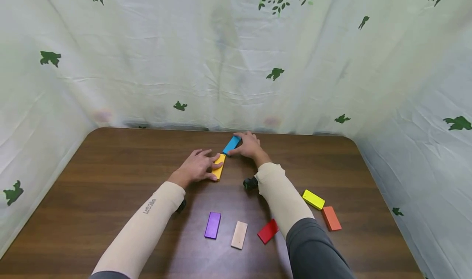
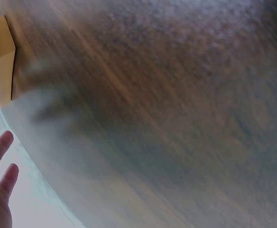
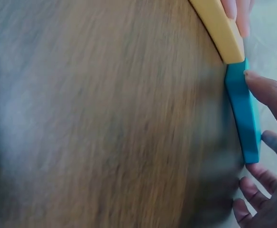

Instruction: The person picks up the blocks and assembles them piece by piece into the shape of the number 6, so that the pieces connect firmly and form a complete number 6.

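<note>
The right hand (image 1: 250, 147) pinches the blue block (image 1: 231, 145) end to end; beside it, the left hand (image 1: 197, 167) grips the amber block (image 1: 218, 172). Their ends appear to meet, so uneven pressure could skew either. Nearer the person, a dipping right sleeve (image 1: 282, 193) could nudge the red block (image 1: 268, 232).

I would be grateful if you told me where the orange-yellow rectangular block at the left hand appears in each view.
Head: the orange-yellow rectangular block lies just left of and below centre, partly covered by the left hand.
Left wrist: the block is at upper left, cut off by the left edge.
Right wrist: the block is at upper right, just above the blue rectangular block.
Shared landmark: the left hand, seen against the block in all three.
</note>
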Available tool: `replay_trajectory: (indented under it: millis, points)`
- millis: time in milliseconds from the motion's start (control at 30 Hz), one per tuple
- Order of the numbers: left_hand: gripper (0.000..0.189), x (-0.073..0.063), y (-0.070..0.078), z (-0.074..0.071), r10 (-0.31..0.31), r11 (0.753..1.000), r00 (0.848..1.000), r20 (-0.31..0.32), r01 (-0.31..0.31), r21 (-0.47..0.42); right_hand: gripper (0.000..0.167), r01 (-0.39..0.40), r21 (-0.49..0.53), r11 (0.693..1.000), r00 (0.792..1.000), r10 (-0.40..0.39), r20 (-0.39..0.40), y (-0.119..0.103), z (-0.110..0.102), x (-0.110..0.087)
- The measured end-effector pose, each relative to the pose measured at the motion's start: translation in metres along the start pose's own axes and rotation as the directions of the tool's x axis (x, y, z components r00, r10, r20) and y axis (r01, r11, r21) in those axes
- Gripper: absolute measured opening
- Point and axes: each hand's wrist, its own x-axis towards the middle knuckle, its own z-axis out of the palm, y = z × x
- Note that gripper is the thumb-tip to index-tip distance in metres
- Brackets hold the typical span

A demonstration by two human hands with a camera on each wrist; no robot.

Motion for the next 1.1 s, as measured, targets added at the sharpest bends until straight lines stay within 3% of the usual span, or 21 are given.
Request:
replay_trajectory:
  millis: [1100]
  points:
    - [0.06, -0.004, 0.002, -0.001, -0.022, 0.999, 1.0, -0.007, 0.022, -0.036, 0.079, 0.006, 0.051, 0.999, 1.0, -0.008, 0.027, -0.015, 0.008, 0.006]
